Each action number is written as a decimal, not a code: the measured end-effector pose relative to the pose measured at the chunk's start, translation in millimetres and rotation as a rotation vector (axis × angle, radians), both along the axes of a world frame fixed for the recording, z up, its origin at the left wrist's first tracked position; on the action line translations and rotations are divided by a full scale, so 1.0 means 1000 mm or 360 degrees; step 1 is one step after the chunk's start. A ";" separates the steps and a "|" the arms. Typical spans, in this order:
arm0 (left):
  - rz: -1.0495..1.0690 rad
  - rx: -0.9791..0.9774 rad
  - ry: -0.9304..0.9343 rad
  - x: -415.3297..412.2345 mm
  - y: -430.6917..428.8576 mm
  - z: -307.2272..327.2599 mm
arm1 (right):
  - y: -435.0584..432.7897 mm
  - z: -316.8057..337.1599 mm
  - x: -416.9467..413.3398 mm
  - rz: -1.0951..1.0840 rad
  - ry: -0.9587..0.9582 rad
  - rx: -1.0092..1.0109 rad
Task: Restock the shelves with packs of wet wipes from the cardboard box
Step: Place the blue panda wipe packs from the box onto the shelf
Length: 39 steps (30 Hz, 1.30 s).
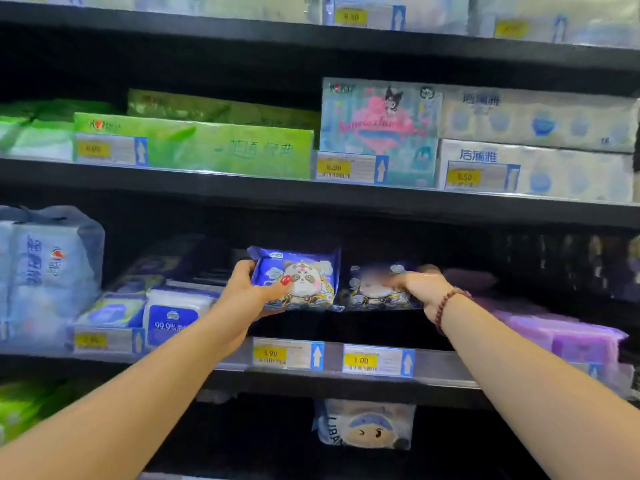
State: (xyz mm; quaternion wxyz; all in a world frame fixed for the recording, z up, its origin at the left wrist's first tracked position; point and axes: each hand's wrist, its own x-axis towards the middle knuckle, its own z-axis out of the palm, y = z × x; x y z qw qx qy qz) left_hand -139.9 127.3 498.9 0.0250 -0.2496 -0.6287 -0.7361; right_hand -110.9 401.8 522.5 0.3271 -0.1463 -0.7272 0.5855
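The black shelf (440, 367) carries white-and-blue packs (173, 317) at its left, two panda packs (304, 282) upright side by side in the middle, and purple packs (568, 337) at its right.

the left panda pack (298, 278) and right panda pack (375, 289) are glossy, crinkled plastic film, as are the green packs (225, 150) above. the shelf edge (207, 192) looks like matt dark metal. price tags (287, 354): paper behind clear shiny plastic.
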 end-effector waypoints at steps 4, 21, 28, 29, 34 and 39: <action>0.0061 0.0009 -0.0101 -0.027 0.000 -0.011 | 0.013 0.004 -0.043 -0.0073 -0.0125 0.0083; 0.0030 -0.0033 -0.0175 -0.049 0.004 -0.017 | 0.022 -0.021 -0.104 -0.0016 -0.0946 0.0770; 0.0001 -0.0044 -0.0165 -0.051 0.005 -0.018 | 0.027 -0.027 -0.119 0.0304 -0.0705 0.0215; -0.0003 -0.0043 -0.0165 -0.051 0.005 -0.018 | 0.025 -0.028 -0.118 0.0372 -0.0676 0.0155; 0.0003 -0.0033 -0.0179 -0.050 0.004 -0.017 | 0.025 -0.029 -0.112 0.0428 -0.0662 0.0659; -0.0015 -0.0033 -0.0152 -0.048 0.003 -0.018 | 0.011 -0.026 -0.100 0.0487 -0.1096 0.1717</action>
